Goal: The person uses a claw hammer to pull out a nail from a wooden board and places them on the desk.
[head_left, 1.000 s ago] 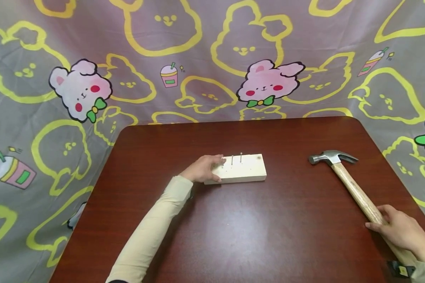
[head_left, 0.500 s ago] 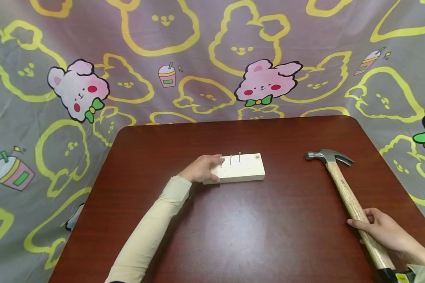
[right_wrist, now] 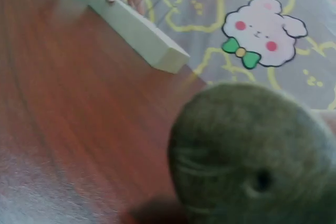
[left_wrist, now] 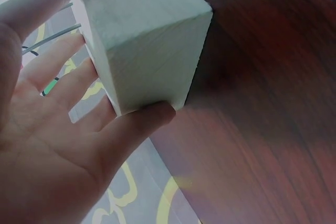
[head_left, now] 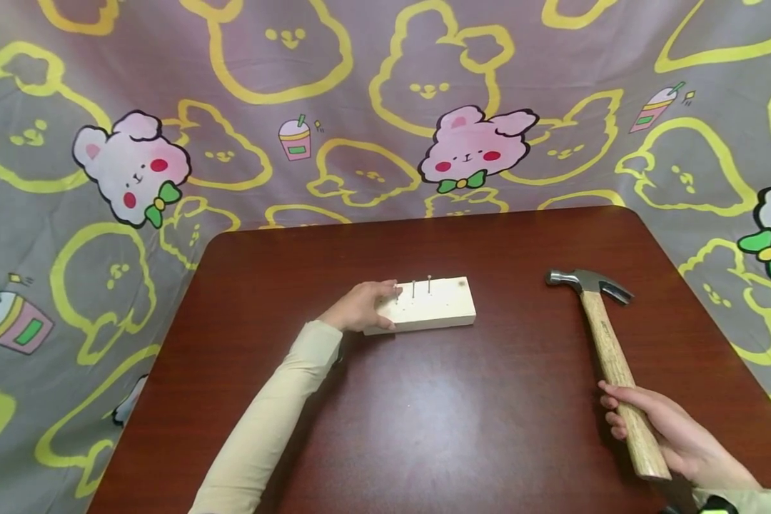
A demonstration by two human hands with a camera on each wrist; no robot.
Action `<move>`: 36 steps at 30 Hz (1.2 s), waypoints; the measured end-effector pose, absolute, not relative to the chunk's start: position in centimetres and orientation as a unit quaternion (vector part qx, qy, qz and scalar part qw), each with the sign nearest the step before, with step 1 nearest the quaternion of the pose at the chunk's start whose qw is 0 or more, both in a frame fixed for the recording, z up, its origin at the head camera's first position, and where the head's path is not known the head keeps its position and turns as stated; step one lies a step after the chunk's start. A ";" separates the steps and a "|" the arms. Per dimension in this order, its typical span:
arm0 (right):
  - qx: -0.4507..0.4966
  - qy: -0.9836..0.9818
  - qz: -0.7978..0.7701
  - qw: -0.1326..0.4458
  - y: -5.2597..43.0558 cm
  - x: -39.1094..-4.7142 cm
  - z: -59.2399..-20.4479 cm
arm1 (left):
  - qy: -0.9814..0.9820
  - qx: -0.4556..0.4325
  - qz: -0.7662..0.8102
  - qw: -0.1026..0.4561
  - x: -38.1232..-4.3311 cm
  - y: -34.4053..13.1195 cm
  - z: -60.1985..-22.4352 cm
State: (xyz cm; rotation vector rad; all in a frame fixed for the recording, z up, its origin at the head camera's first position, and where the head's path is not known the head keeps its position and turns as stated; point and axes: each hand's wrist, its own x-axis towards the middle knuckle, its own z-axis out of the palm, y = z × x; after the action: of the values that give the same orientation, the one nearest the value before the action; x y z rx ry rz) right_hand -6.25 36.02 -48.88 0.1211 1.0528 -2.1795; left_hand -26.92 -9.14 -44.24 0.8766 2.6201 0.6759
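Observation:
A pale wooden block (head_left: 440, 300) lies on the table, with several thin nails (head_left: 414, 289) standing upright in its top. My left hand (head_left: 358, 307) grips the block's left end; in the left wrist view the hand (left_wrist: 58, 145) spreads around that end face (left_wrist: 152, 61). At the right, my right hand (head_left: 671, 432) holds a claw hammer (head_left: 607, 343) by the lower part of its wooden handle, the metal head (head_left: 585, 280) pointing away from me. The butt of the handle (right_wrist: 236, 135) fills much of the right wrist view. Whether the hammer touches the table I cannot tell.
The dark red-brown table (head_left: 488, 414) has rounded far corners. Behind it and along both sides hangs a grey-pink curtain (head_left: 360, 71) printed with yellow outlines and rabbit faces.
The right hand has moved left with the hammer and sits nearer the handle's end, swinging the hammer more upright in view. The left hand and block stay in place; the head view shifts slightly.

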 end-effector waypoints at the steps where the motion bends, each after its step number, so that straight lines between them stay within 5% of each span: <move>1: 0.053 0.421 -0.839 0.341 35.7 -6.3 -49.0 | 0.911 0.305 0.235 0.147 -26.9 -9.2 -44.3; 10: 0.194 0.620 -0.732 0.203 32.9 -6.0 -49.4 | 0.913 0.296 0.238 0.151 -26.8 -9.1 -44.7; 16: 0.172 0.638 -0.736 0.147 32.2 -5.7 -50.0 | 0.912 0.311 0.227 0.144 -26.6 -9.1 -44.7; 36: 0.173 0.668 -0.715 0.110 31.1 -5.7 -48.9 | 0.924 0.312 0.196 0.101 -25.4 -9.5 -45.0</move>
State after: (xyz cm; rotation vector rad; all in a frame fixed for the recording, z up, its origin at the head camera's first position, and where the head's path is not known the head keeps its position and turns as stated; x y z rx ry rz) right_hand -5.73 31.10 -48.89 0.5090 1.9630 -2.1012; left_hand -25.36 -9.52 -45.04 0.9211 2.7307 0.5785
